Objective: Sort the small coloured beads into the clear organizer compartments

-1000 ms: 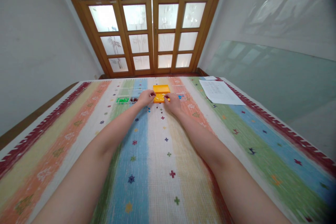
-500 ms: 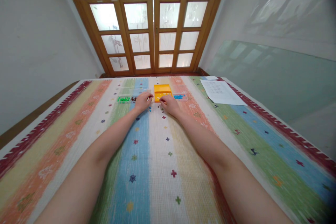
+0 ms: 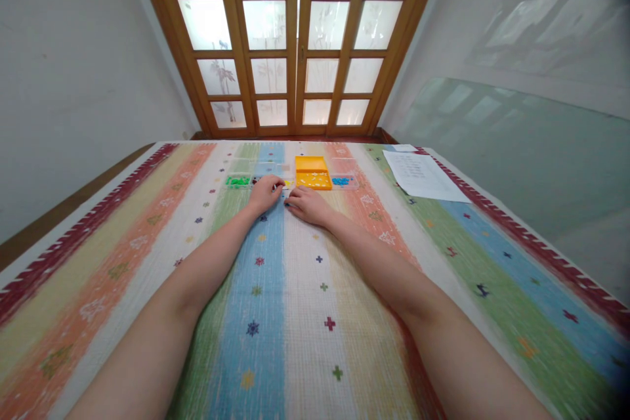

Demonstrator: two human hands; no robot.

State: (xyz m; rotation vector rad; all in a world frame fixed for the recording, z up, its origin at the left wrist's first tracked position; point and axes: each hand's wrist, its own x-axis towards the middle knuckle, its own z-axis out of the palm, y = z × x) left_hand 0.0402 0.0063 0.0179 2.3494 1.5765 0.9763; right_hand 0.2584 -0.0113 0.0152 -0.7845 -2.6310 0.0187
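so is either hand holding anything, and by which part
Cannot be told: anything in the left hand, near the small yellow pieces, or in the right hand, over the multicoloured striped cloth, is hidden or too small.

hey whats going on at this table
A person has both hands among small coloured pieces on a striped tablecloth. The left hand is by some dark pieces; the right hand is just in front of an open yellow box holding pale pieces. Green pieces sit left, blue pieces right. Whether either hand grips anything is too small to tell.
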